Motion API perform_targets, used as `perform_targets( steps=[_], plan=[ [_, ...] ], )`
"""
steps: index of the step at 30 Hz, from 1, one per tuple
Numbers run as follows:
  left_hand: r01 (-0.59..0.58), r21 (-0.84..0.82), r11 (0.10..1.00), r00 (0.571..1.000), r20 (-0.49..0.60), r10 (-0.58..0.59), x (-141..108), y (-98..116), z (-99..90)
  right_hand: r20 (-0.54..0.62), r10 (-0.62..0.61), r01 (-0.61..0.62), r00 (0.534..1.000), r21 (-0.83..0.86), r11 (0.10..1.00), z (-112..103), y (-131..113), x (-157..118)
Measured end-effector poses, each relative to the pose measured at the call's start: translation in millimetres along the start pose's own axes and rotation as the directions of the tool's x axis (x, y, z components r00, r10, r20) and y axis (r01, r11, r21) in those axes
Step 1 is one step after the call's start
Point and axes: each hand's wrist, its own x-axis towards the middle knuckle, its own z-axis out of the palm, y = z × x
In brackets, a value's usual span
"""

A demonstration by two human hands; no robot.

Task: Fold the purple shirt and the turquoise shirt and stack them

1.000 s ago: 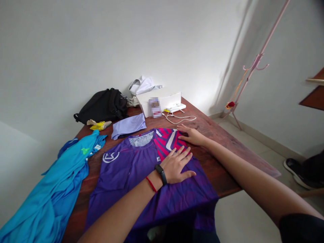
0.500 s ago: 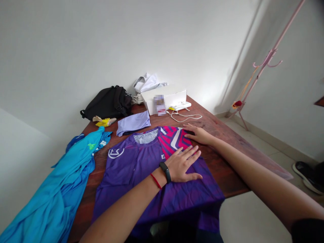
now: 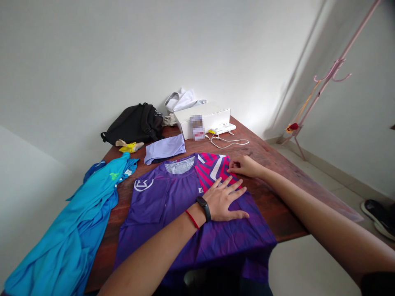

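Observation:
A purple T-shirt (image 3: pixel 151 213) lies spread on the wooden table, neckline away from me, its lower edge hanging over the near side. One sleeve is pink with white and purple stripes. My left hand (image 3: pixel 222 200) rests flat on the shirt below that sleeve, fingers spread; a black band and a red string circle its wrist. At the outer edge of the striped sleeve, my right hand (image 3: pixel 245 166) has its fingers curled in a pinch on the fabric.
Blue clothing (image 3: pixel 74 222) lies along the left side. Behind the shirt are folded lavender cloth (image 3: pixel 165 149), a black backpack (image 3: pixel 129 123), a white box (image 3: pixel 212 119) and a white cable (image 3: pixel 230 144). A pink coat stand (image 3: pixel 331 76) and a shoe (image 3: pixel 379 218) are at right.
My right hand's fingers, stretched out at the sleeve before, have curled in at its edge. My left hand stays flat on the shirt. The view has shifted slightly.

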Motion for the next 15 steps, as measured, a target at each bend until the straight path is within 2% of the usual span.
perform_targets(
  steps=[9,15],
  plan=[
    [-0.046,-0.01,0.999,0.999,-0.001,0.046,-1,-1,0.3,-0.123,-0.061,0.042,0.991,-0.147,0.988,-2,6,3],
    [-0.032,-0.01,0.999,0.999,-0.026,0.032,-1,-2,3.1,-0.211,-0.013,-0.037,0.977,-0.232,0.972,1,20,5]
  ],
)
